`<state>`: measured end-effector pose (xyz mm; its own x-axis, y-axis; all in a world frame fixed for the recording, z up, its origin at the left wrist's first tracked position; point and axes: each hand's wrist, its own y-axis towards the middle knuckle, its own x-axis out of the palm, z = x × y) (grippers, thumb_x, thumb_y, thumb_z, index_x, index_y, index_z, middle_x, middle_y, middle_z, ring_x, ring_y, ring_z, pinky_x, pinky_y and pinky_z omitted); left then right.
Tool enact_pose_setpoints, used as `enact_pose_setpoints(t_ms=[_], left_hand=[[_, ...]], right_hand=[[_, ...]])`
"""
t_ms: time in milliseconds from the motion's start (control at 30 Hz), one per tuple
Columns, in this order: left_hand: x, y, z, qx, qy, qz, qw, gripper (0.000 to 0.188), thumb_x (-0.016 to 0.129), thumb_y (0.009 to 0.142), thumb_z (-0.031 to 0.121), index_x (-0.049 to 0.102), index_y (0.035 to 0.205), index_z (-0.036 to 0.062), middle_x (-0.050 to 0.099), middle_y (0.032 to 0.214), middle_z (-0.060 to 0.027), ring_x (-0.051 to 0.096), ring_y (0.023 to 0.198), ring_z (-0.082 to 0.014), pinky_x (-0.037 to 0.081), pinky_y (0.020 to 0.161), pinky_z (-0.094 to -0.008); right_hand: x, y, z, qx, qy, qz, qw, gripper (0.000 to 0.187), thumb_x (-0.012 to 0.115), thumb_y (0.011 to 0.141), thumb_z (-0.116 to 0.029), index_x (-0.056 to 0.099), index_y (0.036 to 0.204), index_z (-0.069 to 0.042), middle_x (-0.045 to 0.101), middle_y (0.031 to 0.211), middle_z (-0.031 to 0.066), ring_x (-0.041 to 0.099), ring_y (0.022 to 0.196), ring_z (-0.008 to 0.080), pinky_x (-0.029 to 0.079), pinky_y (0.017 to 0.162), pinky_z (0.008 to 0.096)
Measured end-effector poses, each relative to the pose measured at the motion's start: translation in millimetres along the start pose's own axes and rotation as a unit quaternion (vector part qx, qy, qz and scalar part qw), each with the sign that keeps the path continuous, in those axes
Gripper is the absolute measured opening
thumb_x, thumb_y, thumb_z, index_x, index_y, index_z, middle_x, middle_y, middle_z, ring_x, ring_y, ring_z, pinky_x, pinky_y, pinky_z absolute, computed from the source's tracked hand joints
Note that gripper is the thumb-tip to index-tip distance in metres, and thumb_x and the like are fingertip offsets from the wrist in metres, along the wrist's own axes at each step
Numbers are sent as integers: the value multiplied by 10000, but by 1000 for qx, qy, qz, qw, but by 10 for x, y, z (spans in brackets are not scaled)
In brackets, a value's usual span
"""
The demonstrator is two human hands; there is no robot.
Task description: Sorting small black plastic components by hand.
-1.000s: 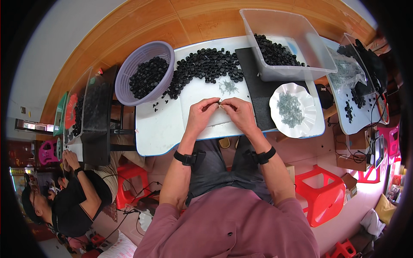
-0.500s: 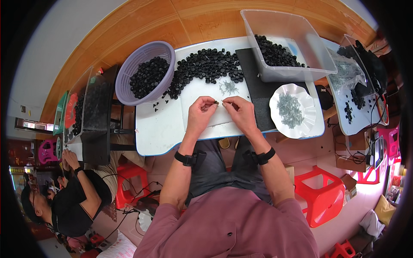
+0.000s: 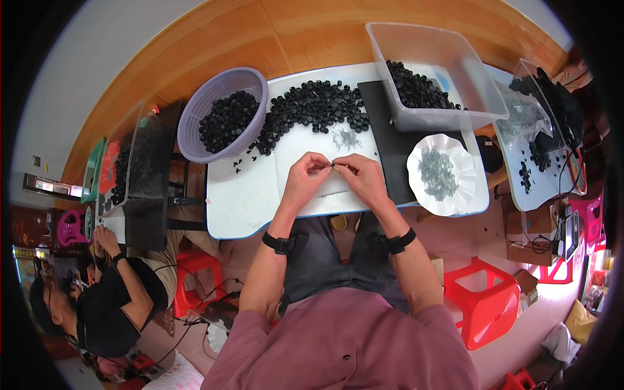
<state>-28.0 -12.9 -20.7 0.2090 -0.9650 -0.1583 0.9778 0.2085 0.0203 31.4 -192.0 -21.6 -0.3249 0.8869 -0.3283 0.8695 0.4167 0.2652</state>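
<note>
Above the white table [image 3: 234, 207], my left hand [image 3: 305, 177] pinches a small black plastic part [image 3: 333, 165] between thumb and fingertips. Closed in a pinch as well, my right hand [image 3: 363, 178] meets the left at that part. Whatever its fingertips hold is too small to make out. Just beyond the hands lies a little heap of thin clear plastic pieces [image 3: 347, 139]. Farther back spreads a pile of black round caps [image 3: 318, 104].
A purple basket [image 3: 188, 123] of black parts stands at left, a clear bin [image 3: 448, 120] of them at back right on a black mat [image 3: 383, 149]. A white scalloped dish [image 3: 465, 192] holds clear pieces. Red stool [image 3: 487, 318] at right; another person [image 3: 123, 292] works at left.
My hands have come together, closing the small gap between their fingertips at the black part. The whole view has shifted slightly, so the table sits a little lower.
</note>
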Motion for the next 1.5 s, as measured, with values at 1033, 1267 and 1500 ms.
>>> enact_pose_setpoints(t_ms=[1033, 1267, 1500], left_hand=[[-326, 870, 217, 119, 419, 121, 892, 268, 731, 907, 123, 703, 1150, 15, 706, 1055, -169, 706, 911, -354, 553, 825, -457], [-335, 840, 243, 91, 440, 102, 888, 232, 742, 895, 133, 721, 1095, 16, 710, 1056, -169, 702, 913, -382, 558, 834, -465], [-161, 386, 264, 106, 321, 38, 940, 263, 765, 849, 71, 752, 1109, 29, 704, 978, -132, 709, 818, -247, 585, 778, -346]], right_hand=[[-54, -46, -4, 24, 50, 11, 998, 178, 777, 864, -82, 748, 1027, -16, 720, 805, 18, 573, 648, 51, 491, 613, 236], [-83, -51, -52, 39, 45, -6, 998, 213, 771, 865, -104, 736, 1046, 1, 738, 826, 102, 672, 672, 148, 545, 653, 291], [-103, -41, 10, 27, 51, 8, 998, 207, 768, 867, -98, 740, 1049, -3, 737, 842, 105, 656, 670, 148, 537, 645, 294]])
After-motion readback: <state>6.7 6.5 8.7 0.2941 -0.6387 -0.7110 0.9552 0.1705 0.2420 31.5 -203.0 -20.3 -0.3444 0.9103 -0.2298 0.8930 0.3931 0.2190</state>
